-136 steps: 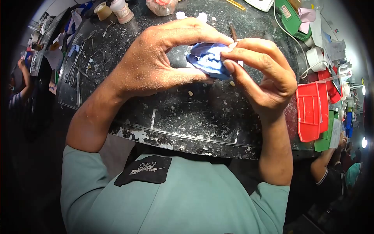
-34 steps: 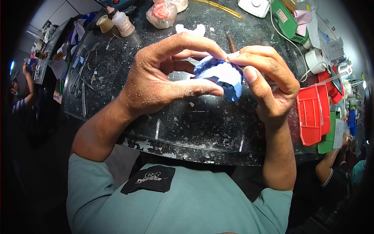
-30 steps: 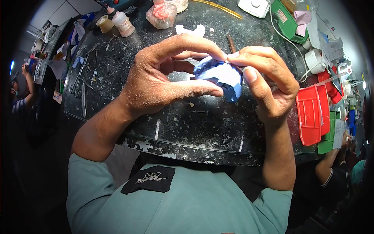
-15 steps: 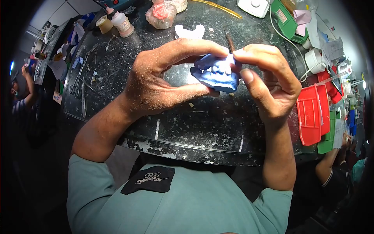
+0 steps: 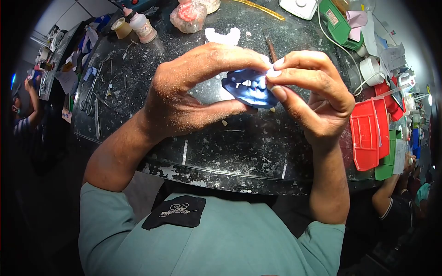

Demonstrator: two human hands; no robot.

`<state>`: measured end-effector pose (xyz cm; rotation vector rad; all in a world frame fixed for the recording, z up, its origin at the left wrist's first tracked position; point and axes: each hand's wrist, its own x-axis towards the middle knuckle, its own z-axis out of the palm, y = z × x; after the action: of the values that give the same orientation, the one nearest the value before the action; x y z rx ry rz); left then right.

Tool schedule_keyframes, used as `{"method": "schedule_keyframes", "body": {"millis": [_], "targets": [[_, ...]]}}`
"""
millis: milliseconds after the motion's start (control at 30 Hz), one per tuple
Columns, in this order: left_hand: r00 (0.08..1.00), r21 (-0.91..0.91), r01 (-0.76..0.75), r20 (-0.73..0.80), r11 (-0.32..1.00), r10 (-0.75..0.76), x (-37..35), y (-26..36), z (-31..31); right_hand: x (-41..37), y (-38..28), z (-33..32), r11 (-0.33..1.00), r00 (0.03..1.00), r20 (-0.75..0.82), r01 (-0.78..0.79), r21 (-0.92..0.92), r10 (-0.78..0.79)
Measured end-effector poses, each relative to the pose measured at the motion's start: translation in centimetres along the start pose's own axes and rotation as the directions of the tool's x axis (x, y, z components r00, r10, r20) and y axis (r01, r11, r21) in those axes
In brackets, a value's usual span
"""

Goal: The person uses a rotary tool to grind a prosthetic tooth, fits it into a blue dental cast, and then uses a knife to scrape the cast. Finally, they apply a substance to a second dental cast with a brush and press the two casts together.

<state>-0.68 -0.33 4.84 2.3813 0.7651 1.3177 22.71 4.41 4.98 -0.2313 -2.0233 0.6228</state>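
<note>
A blue dental model (image 5: 252,94) with pale teeth is held above the dark worktop. My left hand (image 5: 189,89), dusted with pale grains, grips it from the left, thumb below and index finger along the top. From the right, my right hand (image 5: 317,94) has its fingertips and thumb pinched together at the model's right side, over the teeth. Whether a small piece sits between those fingertips is hidden. Behind the hands lies a white horseshoe-shaped cast (image 5: 223,37). A brown-handled tool (image 5: 271,51) lies just beyond my right fingertips.
Red trays (image 5: 365,133) and a green tray (image 5: 386,161) stand at the right edge. A pink-capped bottle (image 5: 143,28), a small cup (image 5: 122,28) and a bagged lump (image 5: 188,17) are at the back. Metal tools (image 5: 97,115) lie left. Other people are at both sides.
My right thumb and fingers have closed in on the right side of the model, covering more of its teeth. The model has tilted slightly in my left hand.
</note>
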Motion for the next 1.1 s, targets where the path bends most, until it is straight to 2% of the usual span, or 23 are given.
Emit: {"method": "schedule_keyframes", "body": {"millis": [200, 333, 433, 500, 767, 867, 967, 1033, 1100], "targets": [[0.999, 0.074, -0.038, -0.006, 0.996, 0.039, 0.2, 0.13, 0.04, 0.07, -0.59, 0.14, 0.997, 0.997, -0.017, -0.07, -0.02, 0.07], [0.999, 0.137, -0.051, 0.007, 0.989, 0.05, 0.27, 0.27, -0.12, 0.18, -0.65, 0.07, 0.995, 0.999, 0.0, -0.034, -0.093, 0.034], [1.0, 0.122, -0.029, 0.008, 0.992, 0.028, 0.23, 0.23, -0.09, 0.13, -0.36, 0.33, 0.994, 0.999, -0.015, -0.035, -0.105, 0.034], [1.0, 0.119, -0.024, 0.011, 0.993, 0.023, 0.26, 0.32, -0.08, 0.26, 0.16, 0.51, 0.988, 0.997, -0.074, 0.022, -0.151, -0.034], [1.0, 0.086, 0.011, 0.004, 0.996, -0.011, 0.2, 0.33, 0.08, 0.55, -0.12, 0.18, 0.973, 0.998, -0.03, 0.049, -0.225, -0.058], [0.999, 0.046, 0.034, 0.017, 0.998, -0.035, 0.1, 0.27, 0.06, 0.76, -0.24, -0.02, 0.967, 0.997, -0.005, 0.076, -0.245, -0.08], [0.993, -0.035, 0.116, 0.03, 0.993, -0.115, 0.02, 0.45, 0.11, 0.7, -0.15, -0.12, 0.969, 0.997, 0.007, 0.082, -0.233, -0.082], [0.975, -0.108, 0.221, 0.04, 0.969, -0.218, -0.07, 0.64, 0.19, 0.62, -0.16, -0.16, 0.973, 0.997, 0.008, 0.074, -0.221, -0.073], [0.973, -0.12, 0.23, 0.042, 0.966, -0.226, -0.13, 0.66, 0.21, 0.58, -0.18, -0.21, 0.973, 0.998, 0.024, 0.061, -0.222, -0.057]]}}
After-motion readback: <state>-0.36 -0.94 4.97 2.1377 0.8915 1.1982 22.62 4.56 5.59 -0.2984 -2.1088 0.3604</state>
